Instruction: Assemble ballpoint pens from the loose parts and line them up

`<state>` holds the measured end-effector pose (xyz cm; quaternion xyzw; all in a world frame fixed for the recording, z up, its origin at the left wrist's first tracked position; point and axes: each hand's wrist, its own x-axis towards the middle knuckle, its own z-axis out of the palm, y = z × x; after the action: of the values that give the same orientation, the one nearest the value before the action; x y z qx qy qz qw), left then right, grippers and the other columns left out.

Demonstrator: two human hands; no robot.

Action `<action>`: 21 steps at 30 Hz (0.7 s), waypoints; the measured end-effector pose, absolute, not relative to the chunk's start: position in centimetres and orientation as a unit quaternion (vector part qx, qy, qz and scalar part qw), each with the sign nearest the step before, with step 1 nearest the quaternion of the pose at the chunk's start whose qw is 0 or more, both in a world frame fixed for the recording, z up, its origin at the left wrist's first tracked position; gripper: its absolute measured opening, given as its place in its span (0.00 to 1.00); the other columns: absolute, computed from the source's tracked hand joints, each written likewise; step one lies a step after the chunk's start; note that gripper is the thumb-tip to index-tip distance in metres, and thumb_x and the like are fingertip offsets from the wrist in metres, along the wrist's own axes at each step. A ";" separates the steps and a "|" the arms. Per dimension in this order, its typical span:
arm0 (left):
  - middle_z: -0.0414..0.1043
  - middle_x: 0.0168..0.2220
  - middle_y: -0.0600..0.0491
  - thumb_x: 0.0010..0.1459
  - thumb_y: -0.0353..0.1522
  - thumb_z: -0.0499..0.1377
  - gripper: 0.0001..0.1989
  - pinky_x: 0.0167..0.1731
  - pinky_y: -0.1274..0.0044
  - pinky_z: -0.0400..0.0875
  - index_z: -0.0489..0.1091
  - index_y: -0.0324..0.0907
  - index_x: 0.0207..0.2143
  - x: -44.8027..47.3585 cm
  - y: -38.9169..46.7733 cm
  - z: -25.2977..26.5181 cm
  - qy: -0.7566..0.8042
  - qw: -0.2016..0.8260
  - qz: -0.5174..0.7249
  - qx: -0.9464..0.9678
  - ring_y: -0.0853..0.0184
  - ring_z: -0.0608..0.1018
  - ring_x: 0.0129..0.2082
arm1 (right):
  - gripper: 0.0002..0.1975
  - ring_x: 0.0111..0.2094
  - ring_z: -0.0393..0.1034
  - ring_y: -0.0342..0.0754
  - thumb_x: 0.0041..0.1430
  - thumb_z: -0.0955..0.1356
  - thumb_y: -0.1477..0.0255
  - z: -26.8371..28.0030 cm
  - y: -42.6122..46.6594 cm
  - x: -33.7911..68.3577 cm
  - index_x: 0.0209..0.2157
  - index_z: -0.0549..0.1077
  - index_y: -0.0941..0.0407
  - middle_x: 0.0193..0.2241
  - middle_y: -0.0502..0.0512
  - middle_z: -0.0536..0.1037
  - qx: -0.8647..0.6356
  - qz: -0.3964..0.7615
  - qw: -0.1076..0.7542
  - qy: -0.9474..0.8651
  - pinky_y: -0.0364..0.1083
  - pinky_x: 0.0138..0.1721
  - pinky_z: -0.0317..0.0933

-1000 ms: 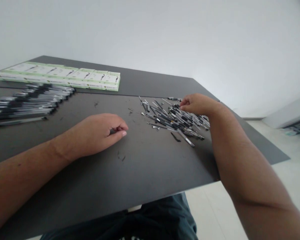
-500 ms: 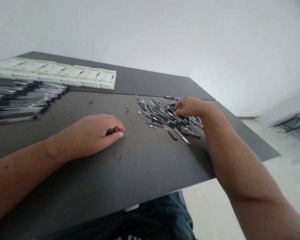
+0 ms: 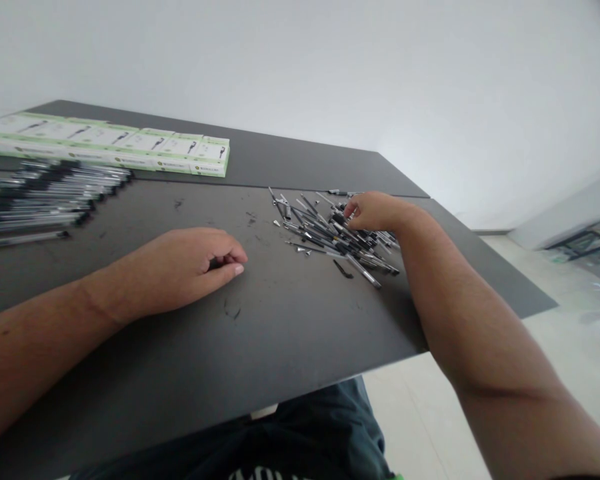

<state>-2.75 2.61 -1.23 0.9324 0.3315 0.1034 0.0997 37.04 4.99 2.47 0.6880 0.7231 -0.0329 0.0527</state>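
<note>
So the right hand (image 3: 375,210) is over at the far right side of a loose, messy pile of black, grey and clear plastic pen parts (image 3: 325,233). Its fingers are bent down into the pile, thumb and forefinger close together, but they're so mixed in with the bits that I honestly can't tell if they've got hold of a piece or are just touching. The pile sits right of centre on the dark grey, flat tabletop (image 3: 290,333), with parts pointing every which way.

On the near side of the pile a clear plastic pen barrel (image 3: 363,272) sticks out at a slant, and just beside it is a small, thin black plastic piece (image 3: 343,269). A few tiny silver cone-shaped tips (image 3: 303,251) are lying by the pile's left edge.

The left hand (image 3: 200,263) rests on its side on the tabletop, well apart from the pile. Fingers are curled in with the thumb near the forefinger; there's a dark gap inside, so I can't tell if anything's tucked in there.

Over on the left there's a wide spread of clear-and-black plastic pens (image 3: 55,193), lying roughly side by side. Behind those is a long row of white-and-green cardboard boxes (image 3: 180,157), each with a dark picture on top.
</note>
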 end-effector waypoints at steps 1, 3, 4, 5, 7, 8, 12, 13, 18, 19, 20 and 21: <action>0.83 0.41 0.50 0.65 0.47 0.55 0.18 0.44 0.66 0.74 0.79 0.49 0.42 -2.8 2.6 -1.3 0.330 0.100 0.103 0.933 0.55 0.82 0.42 | 0.15 0.36 0.77 0.52 0.50 0.74 0.71 2.6 4.9 36.9 0.42 0.86 0.50 0.36 0.52 0.86 0.688 -0.032 0.051 0.724 0.47 0.36 0.65; 0.83 0.41 0.50 0.65 0.47 0.55 0.17 0.45 0.66 0.74 0.79 0.49 0.42 -2.8 2.6 -1.2 0.328 0.103 0.102 0.933 0.55 0.82 0.42 | 0.14 0.33 0.76 0.50 0.53 0.71 0.71 3.1 4.6 36.6 0.41 0.86 0.51 0.31 0.51 0.84 0.689 -0.031 0.040 0.723 0.47 0.35 0.64; 0.83 0.41 0.50 0.65 0.46 0.55 0.17 0.45 0.66 0.74 0.79 0.49 0.42 -2.7 2.6 -1.2 0.328 0.106 0.102 0.933 0.55 0.82 0.42 | 0.14 0.32 0.75 0.50 0.55 0.70 0.71 3.4 4.4 36.4 0.41 0.86 0.51 0.29 0.50 0.83 0.691 -0.030 0.028 0.722 0.47 0.33 0.63; 0.83 0.41 0.50 0.65 0.46 0.55 0.17 0.45 0.66 0.74 0.79 0.49 0.42 -2.7 2.6 -1.2 0.328 0.108 0.102 0.933 0.55 0.82 0.43 | 0.14 0.30 0.74 0.49 0.55 0.69 0.70 3.7 4.2 36.2 0.41 0.86 0.52 0.28 0.51 0.82 0.696 -0.028 -0.006 0.718 0.47 0.33 0.62; 0.83 0.41 0.50 0.65 0.46 0.54 0.17 0.45 0.66 0.74 0.79 0.49 0.42 -2.7 2.5 -1.1 0.328 0.107 0.101 0.933 0.55 0.82 0.42 | 0.15 0.31 0.74 0.49 0.56 0.69 0.71 4.2 3.9 35.7 0.43 0.85 0.55 0.29 0.53 0.82 0.701 -0.018 -0.095 0.706 0.47 0.34 0.62; 0.83 0.41 0.50 0.65 0.46 0.54 0.18 0.45 0.66 0.74 0.79 0.48 0.42 -2.7 2.5 -1.1 0.328 0.105 0.098 0.934 0.55 0.82 0.42 | 0.16 0.30 0.73 0.49 0.56 0.69 0.72 4.4 3.7 35.4 0.43 0.85 0.56 0.30 0.54 0.82 0.699 -0.014 -0.133 0.702 0.47 0.34 0.62; 0.83 0.41 0.50 0.65 0.46 0.52 0.19 0.44 0.67 0.74 0.79 0.48 0.43 -2.6 2.5 -1.0 0.329 0.094 0.083 0.936 0.56 0.82 0.42 | 0.15 0.28 0.71 0.48 0.61 0.67 0.71 4.5 3.1 34.5 0.45 0.83 0.57 0.28 0.54 0.80 0.681 0.010 -0.221 0.698 0.48 0.33 0.61; 0.83 0.41 0.50 0.65 0.46 0.52 0.19 0.44 0.67 0.74 0.79 0.48 0.43 -2.6 2.5 -1.0 0.329 0.093 0.080 0.936 0.57 0.82 0.42 | 0.15 0.28 0.71 0.48 0.63 0.66 0.70 4.5 3.0 34.3 0.47 0.82 0.56 0.27 0.54 0.79 0.675 0.008 -0.237 0.699 0.48 0.33 0.62; 0.83 0.41 0.50 0.65 0.46 0.52 0.19 0.45 0.66 0.74 0.79 0.48 0.43 -2.5 2.4 -0.8 0.335 0.100 0.076 0.934 0.56 0.82 0.42 | 0.14 0.30 0.77 0.47 0.68 0.64 0.72 4.1 2.8 33.2 0.51 0.77 0.54 0.36 0.55 0.83 0.642 -0.104 -0.277 0.708 0.46 0.31 0.67; 0.83 0.41 0.50 0.65 0.46 0.52 0.19 0.45 0.66 0.74 0.79 0.48 0.43 -2.5 2.4 -0.8 0.334 0.101 0.076 0.934 0.56 0.82 0.42 | 0.14 0.32 0.79 0.47 0.68 0.64 0.73 4.0 2.7 33.0 0.51 0.77 0.53 0.40 0.55 0.84 0.634 -0.125 -0.278 0.711 0.46 0.31 0.68; 0.83 0.41 0.50 0.65 0.46 0.52 0.19 0.45 0.66 0.74 0.79 0.48 0.43 -2.5 2.4 -0.8 0.333 0.102 0.074 0.934 0.56 0.82 0.42 | 0.15 0.34 0.80 0.48 0.67 0.64 0.74 3.9 2.7 32.9 0.52 0.77 0.53 0.43 0.56 0.84 0.625 -0.143 -0.280 0.715 0.46 0.32 0.68; 0.83 0.41 0.49 0.65 0.46 0.52 0.19 0.45 0.66 0.73 0.79 0.48 0.43 -2.5 2.5 -0.8 0.332 0.103 0.074 0.934 0.56 0.82 0.42 | 0.16 0.36 0.80 0.48 0.67 0.65 0.74 3.9 2.6 32.8 0.53 0.77 0.53 0.46 0.56 0.84 0.616 -0.162 -0.283 0.717 0.45 0.32 0.69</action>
<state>-2.49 2.45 -0.81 0.9345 0.3325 0.0742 0.1035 32.77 2.63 3.85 0.6164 0.7170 -0.1615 -0.2826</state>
